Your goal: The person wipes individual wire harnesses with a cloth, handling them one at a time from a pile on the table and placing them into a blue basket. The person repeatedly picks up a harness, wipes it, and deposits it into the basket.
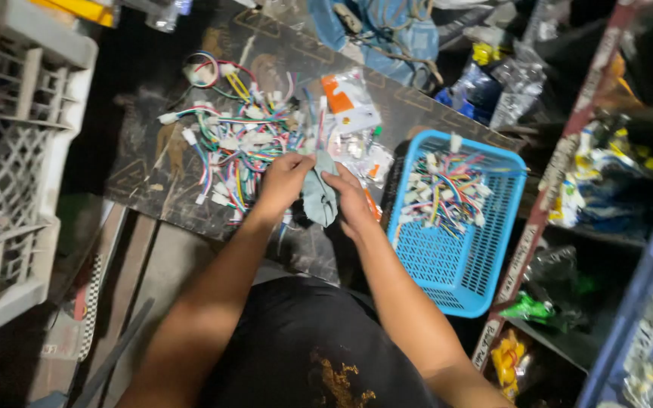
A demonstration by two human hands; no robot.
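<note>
Over the dark table [153,174], both hands pinch a grey-green cloth [319,198]: left hand [285,180] and right hand [351,200] closed on its edges, beside the wire harness pile [239,140]. Keeping it taut would help, clear of the blue basket [485,257].

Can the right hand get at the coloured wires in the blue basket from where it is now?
Probably yes. The right hand sits just beside the blue basket, whose top is open, and nothing lies between it and the wires. But both hands hold a grey cloth, so it is not free.
</note>
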